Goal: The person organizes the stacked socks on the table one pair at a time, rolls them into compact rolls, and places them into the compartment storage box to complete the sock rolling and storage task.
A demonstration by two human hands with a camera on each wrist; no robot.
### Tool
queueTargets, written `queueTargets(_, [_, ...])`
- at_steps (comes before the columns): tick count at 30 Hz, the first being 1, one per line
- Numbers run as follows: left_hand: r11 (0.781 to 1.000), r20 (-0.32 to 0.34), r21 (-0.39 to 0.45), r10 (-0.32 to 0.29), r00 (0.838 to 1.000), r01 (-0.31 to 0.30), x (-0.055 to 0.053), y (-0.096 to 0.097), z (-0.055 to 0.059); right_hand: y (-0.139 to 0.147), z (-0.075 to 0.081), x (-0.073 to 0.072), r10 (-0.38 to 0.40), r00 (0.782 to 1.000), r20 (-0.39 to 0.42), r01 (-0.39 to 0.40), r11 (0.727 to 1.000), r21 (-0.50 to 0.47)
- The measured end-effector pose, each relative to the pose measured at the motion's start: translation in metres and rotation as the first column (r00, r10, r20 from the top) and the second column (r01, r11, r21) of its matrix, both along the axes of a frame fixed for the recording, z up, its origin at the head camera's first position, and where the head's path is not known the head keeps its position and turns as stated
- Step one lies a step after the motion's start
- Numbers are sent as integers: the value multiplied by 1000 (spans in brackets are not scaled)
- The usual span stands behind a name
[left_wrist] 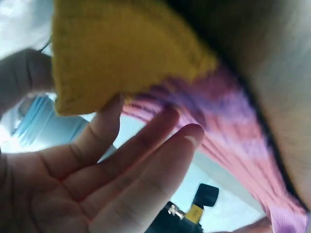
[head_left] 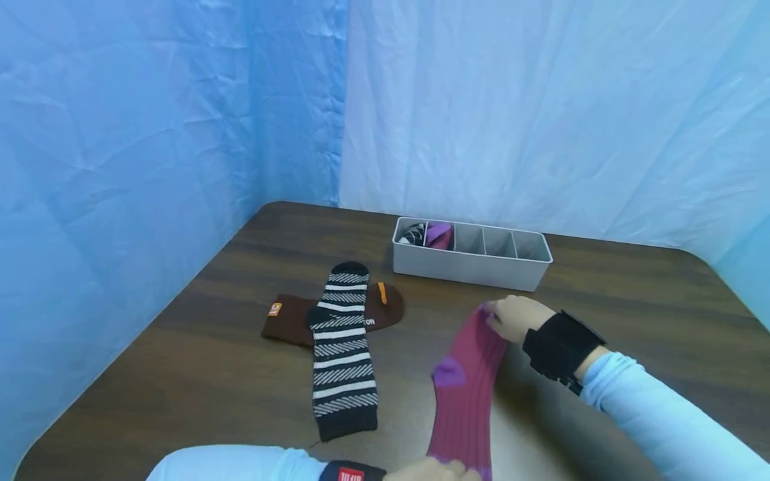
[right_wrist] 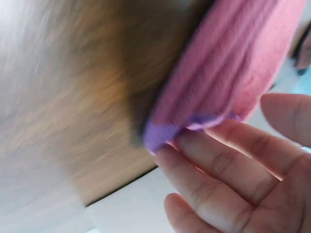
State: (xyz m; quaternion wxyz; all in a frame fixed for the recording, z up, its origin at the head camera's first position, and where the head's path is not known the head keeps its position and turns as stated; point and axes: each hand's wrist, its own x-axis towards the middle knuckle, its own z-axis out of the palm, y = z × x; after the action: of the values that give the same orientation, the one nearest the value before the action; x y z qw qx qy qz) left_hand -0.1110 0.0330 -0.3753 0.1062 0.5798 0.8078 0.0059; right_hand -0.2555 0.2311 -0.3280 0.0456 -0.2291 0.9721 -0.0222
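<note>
Left hand point(head_left: 433, 471) is seen nearest, at the bottom edge; the cuff end of the maroon sock point(head_left: 462, 417) is pinched by its thumb and fingers, yellow fabric point(left_wrist: 121, 53) exposed. Purple toe point(right_wrist: 160, 136) is touched by the right hand point(head_left: 520, 317), fingers fairly straight, thumb held apart. Sock is extended between both hands over the tabletop point(head_left: 198, 347). To its left, brown sock point(head_left: 289, 319) is crossed by striped sock point(head_left: 344, 374). Farther back, grey divided box point(head_left: 463, 264) is placed, two leftmost compartments occupied by black-and-white bundle point(head_left: 412, 234) and purple-and-maroon bundle point(head_left: 439, 235).
</note>
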Motion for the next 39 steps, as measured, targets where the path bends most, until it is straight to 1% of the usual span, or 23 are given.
queueTargets(1, [1000, 27, -17, 16, 999, -15, -2, 6, -1, 0, -2, -3, -11, 1000, -5, 11, 1000, 15])
queueTargets(2, [998, 71, -29, 49, 996, -47, -3, 10, -1, 0, -3, -6, -33, 999, 1, 33, 999, 36])
queueTargets(3, [997, 95, -36, 76, 993, -73, -4, 14, -1, 0, -3, -8, -49, 999, 3, 49, 997, 58])
queueTargets(4, [998, 87, -27, 65, 994, -63, -4, 15, 1, -1, -3, -10, -64, 998, 5, 63, 995, 77])
queueTargets(5, [995, 97, -39, 93, 991, -90, -3, 17, 6, -3, -2, -11, -76, 997, 4, 75, 993, 95])
queueTargets(6, [996, 75, -43, 87, 993, -84, -1, 17, 11, -4, -1, -13, -90, 996, 10, 88, 990, 108])
queueTargets(7, [995, 71, -42, 97, 993, -94, 0, 17, 13, -6, 0, -13, -103, 994, 20, 100, 988, 116])
queueTargets(10, [996, 32, -30, 83, 996, -82, 0, 16, 14, -10, 4, -18, -116, 992, 46, 110, 987, 120])
queueTargets(12, [998, -25, -38, 42, 999, -43, -1, 16, 15, -13, 6, -22, -122, 991, 62, 114, 985, 126])
queueTargets(13, [998, -24, -46, 44, 999, -45, -1, 17, 16, -14, 7, -24, -127, 990, 67, 117, 984, 132])
queueTargets(17, [996, -54, -79, 35, 998, -39, -1, 21, 15, -19, 9, -29, -164, 980, 112, 146, 978, 152])
queueTargets(20, [993, -14, -94, 68, 998, -69, -1, 25, 12, -20, 9, -31, -197, 969, 150, 173, 972, 157])
queueTargets(22, [992, 1, -107, 73, 997, -72, -1, 27, 10, -19, 6, -31, -203, 967, 154, 179, 972, 155])
queueTargets(24, [990, 9, -129, 57, 998, -56, -3, 28, 11, -17, 4, -30, -201, 969, 144, 179, 972, 153])
queueTargets(26, [986, 4, -162, 28, 1000, -27, -6, 27, 16, -14, 2, -27, -177, 978, 111, 162, 978, 132])
queueTargets(27, [986, -12, -167, 2, 1000, -4, -7, 25, 19, -12, 1, -24, -153, 985, 81, 144, 984, 108])
queueTargets(29, [990, -58, -135, -51, 997, 43, -9, 19, 29, -9, 2, -13, -90, 996, -8, 90, 995, 50])
queueTargets(31, [996, -105, -53, -72, 992, 67, -13, 9, 42, -7, 6, 5, -7, 994, -108, 5, 1000, -24])
queueTargets(33, [995, -175, 56, -70, 982, 81, -16, -4, 53, -7, 12, 30, 67, 981, -180, -85, 992, -95])
queueTargets(34, [992, -207, 101, -59, 977, 81, -18, -10, 59, -7, 15, 44, 95, 978, -188, -120, 985, -127])
queueTargets(36, [985, -233, 156, -36, 972, 74, -22, -18, 68, -8, 19, 74, 150, 977, -154, -180, 963, -200])
queueTargets(38, [980, -266, 178, -42, 963, 92, -23, -21, 72, -7, 18, 102, 205, 973, -104, -226, 932, -284])
queueTargets(39, [978, -270, 177, -59, 961, 110, -23, -21, 73, -6, 16, 114, 236, 969, -76, -248, 913, -323])
